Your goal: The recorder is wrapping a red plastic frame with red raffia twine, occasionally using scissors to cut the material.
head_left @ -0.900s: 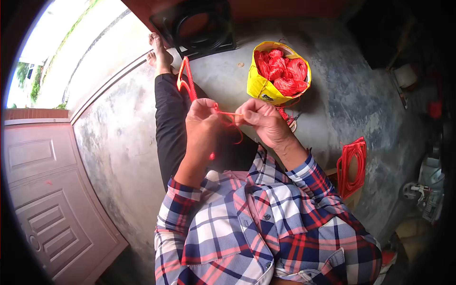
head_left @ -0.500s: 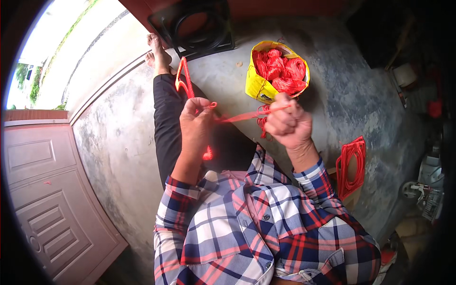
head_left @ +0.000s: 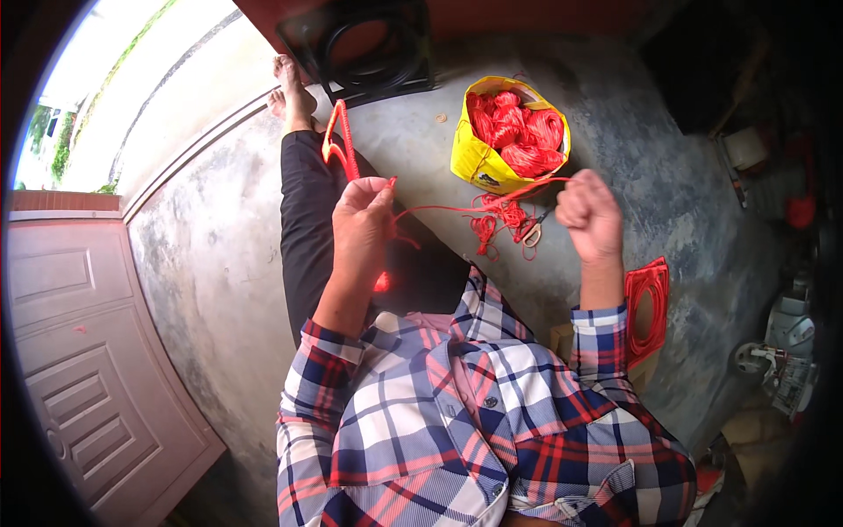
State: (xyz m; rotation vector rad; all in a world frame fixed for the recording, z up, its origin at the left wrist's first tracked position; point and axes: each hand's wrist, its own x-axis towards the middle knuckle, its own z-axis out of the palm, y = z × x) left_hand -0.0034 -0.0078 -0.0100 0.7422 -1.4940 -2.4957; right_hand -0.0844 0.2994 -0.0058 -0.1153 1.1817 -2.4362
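My left hand (head_left: 362, 220) pinches a red woven loop piece (head_left: 341, 145) above my outstretched leg in black trousers. A thin red string (head_left: 448, 209) runs taut from that hand across to my right hand (head_left: 590, 213), which is closed in a fist around its other end, held out to the right. A loose tangle of red string (head_left: 496, 221) lies on the concrete floor between the hands, beside a small pair of scissors (head_left: 532, 233). A yellow bag (head_left: 479, 162) full of red string bundles stands just beyond.
A stack of red square frames (head_left: 648, 307) lies on the floor at my right elbow. A black square frame with a round opening (head_left: 364, 48) rests by my bare foot (head_left: 294, 88). A pink panelled door (head_left: 88, 351) is at the left; clutter fills the dark right side.
My hands were together in front of me; the right hand has pulled away to the right, drawing the red string taut, while the left hand stayed holding the loop piece.
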